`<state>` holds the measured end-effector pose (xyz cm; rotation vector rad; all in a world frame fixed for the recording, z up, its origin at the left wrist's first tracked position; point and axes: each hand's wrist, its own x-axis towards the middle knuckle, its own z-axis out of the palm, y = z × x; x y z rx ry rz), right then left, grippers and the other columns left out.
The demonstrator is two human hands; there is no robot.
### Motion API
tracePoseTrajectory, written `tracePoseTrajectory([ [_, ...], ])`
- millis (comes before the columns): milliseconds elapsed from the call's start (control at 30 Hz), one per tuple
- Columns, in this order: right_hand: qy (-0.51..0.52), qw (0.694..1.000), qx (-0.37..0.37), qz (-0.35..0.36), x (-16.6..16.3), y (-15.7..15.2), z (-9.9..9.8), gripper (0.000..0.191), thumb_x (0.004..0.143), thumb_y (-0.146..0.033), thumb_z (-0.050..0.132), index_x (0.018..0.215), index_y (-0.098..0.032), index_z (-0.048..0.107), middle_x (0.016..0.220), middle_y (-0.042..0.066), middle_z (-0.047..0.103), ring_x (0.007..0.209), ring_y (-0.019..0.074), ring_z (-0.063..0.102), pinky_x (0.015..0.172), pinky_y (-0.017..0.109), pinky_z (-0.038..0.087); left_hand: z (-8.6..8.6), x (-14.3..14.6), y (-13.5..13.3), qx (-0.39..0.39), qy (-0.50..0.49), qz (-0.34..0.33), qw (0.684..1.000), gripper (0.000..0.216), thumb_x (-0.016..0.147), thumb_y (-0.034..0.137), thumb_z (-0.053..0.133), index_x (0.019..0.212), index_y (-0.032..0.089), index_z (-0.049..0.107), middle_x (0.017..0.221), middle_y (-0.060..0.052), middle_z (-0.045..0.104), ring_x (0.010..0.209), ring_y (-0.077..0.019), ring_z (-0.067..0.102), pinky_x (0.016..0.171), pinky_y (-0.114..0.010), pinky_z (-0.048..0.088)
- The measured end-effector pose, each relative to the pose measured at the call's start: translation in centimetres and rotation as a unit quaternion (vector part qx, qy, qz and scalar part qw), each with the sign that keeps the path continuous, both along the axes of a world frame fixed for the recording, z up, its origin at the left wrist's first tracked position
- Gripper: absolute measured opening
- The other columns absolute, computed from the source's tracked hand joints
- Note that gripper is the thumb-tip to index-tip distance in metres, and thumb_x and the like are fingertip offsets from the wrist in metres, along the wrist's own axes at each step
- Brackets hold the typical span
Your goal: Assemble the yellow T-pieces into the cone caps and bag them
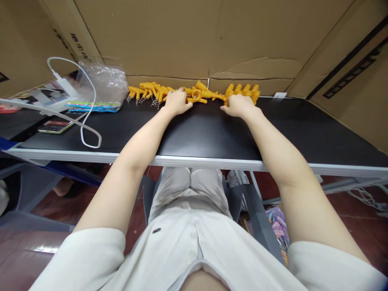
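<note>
Head view — both hands [178, 101] [241, 106] half-curled at yellow pieces [204, 93] — grip hidden, cannot tell.

Yellow pieces [206, 93] in a row, some spiral-tipped

On the table [206, 135], parts [207, 93] are laid in a row before the cardboard [169, 36]. Left of the row, a bag [104, 83] is placed, with a phone [51, 127] before it; both are crossed, in view, by a cable [95, 95]. A tag [279, 95] is set beyond the row's right end.

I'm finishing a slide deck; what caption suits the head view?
Left hand and right hand at yellow pieces along a black tabletop's back.
</note>
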<state>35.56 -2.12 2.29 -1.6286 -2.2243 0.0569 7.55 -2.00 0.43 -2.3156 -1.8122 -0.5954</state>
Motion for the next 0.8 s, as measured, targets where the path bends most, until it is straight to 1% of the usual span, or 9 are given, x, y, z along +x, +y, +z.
tracePoseTrajectory([
  [100,0.021,0.998,-0.006,0.053,-2.3,-0.9,-0.4,0.037,0.103,-0.056,0.082,0.112,-0.020,0.082,0.113,0.017,0.082,0.132,0.0460,0.073,0.124,0.069,0.049,0.7,0.5,-0.6,0.033,-0.037,-0.005,0.999,0.043,0.103,0.042,0.065,0.139,0.019,0.073,0.144,-0.021,0.077,0.143,-0.0474,0.069,0.124,-0.059,0.052],
  [167,0.069,0.992,-0.021,0.102,-3.7,-1.5,-0.9,0.037,0.106,-0.059,0.076,0.109,-0.022,0.080,0.114,0.013,0.084,0.128,0.0405,0.075,0.123,0.060,0.052,1.2,1.0,-1.1,0.052,-0.058,-0.004,0.997,0.040,0.107,0.042,0.061,0.141,0.022,0.070,0.140,-0.019,0.079,0.143,-0.0467,0.070,0.122,-0.057,0.052],
  [267,0.180,0.971,-0.056,0.145,-5.1,-2.1,-1.6,0.047,0.109,-0.068,0.070,0.103,-0.022,0.078,0.116,0.012,0.085,0.126,0.0345,0.076,0.120,0.049,0.055,1.9,1.8,-2.0,0.062,-0.062,-0.008,0.996,0.038,0.112,0.042,0.055,0.144,0.025,0.065,0.137,-0.018,0.080,0.141,-0.0446,0.072,0.118,-0.055,0.053],
  [333,0.277,0.943,-0.088,0.159,-5.6,-2.3,-1.9,0.057,0.110,-0.078,0.065,0.101,-0.023,0.076,0.115,0.011,0.085,0.121,0.0310,0.079,0.118,0.044,0.057,2.2,2.6,-2.6,0.066,-0.053,-0.023,0.996,0.036,0.113,0.041,0.053,0.145,0.026,0.064,0.139,-0.017,0.081,0.137,-0.0423,0.074,0.115,-0.052,0.055],
  [467,0.436,0.865,-0.196,0.154,-6.2,-2.8,-1.6,0.071,0.107,-0.093,0.055,0.106,-0.024,0.074,0.104,0.009,0.085,0.108,0.0277,0.082,0.103,0.041,0.063,2.4,4.3,-4.2,0.067,-0.018,-0.068,0.995,0.037,0.111,0.033,0.054,0.147,0.028,0.064,0.152,-0.015,0.075,0.140,-0.0389,0.075,0.112,-0.048,0.057],
  [567,0.512,0.804,-0.255,0.163,-6.4,-3.5,-0.8,0.072,0.112,-0.091,0.043,0.108,-0.025,0.071,0.102,0.008,0.084,0.107,0.0267,0.082,0.099,0.040,0.065,2.4,5.3,-5.1,0.062,0.024,-0.107,0.992,0.045,0.107,0.025,0.052,0.151,0.023,0.064,0.159,-0.016,0.071,0.144,-0.0377,0.072,0.112,-0.046,0.059],
  [633,0.545,0.777,-0.266,0.170,-6.4,-3.9,-0.3,0.070,0.114,-0.088,0.039,0.109,-0.025,0.069,0.105,0.008,0.084,0.110,0.0271,0.080,0.099,0.042,0.066,2.4,5.7,-5.4,0.063,0.049,-0.130,0.988,0.052,0.103,0.018,0.051,0.153,0.018,0.064,0.159,-0.018,0.070,0.147,-0.0386,0.070,0.116,-0.048,0.059],
  [700,0.559,0.774,-0.251,0.161,-6.3,-4.0,0.1,0.067,0.112,-0.089,0.044,0.107,-0.026,0.068,0.106,0.007,0.084,0.112,0.0282,0.078,0.098,0.044,0.067,2.4,5.8,-5.4,0.075,0.055,-0.160,0.983,0.058,0.099,0.015,0.048,0.155,0.017,0.063,0.157,-0.018,0.071,0.149,-0.0385,0.069,0.122,-0.051,0.056],
  [800,0.551,0.796,-0.211,0.137,-5.8,-3.7,0.5,0.059,0.106,-0.086,0.059,0.106,-0.028,0.066,0.105,0.006,0.084,0.114,0.0302,0.078,0.097,0.047,0.069,2.4,5.3,-4.9,0.090,0.031,-0.202,0.975,0.065,0.101,0.017,0.044,0.164,0.020,0.059,0.160,-0.017,0.070,0.151,-0.0364,0.066,0.129,-0.053,0.050],
])
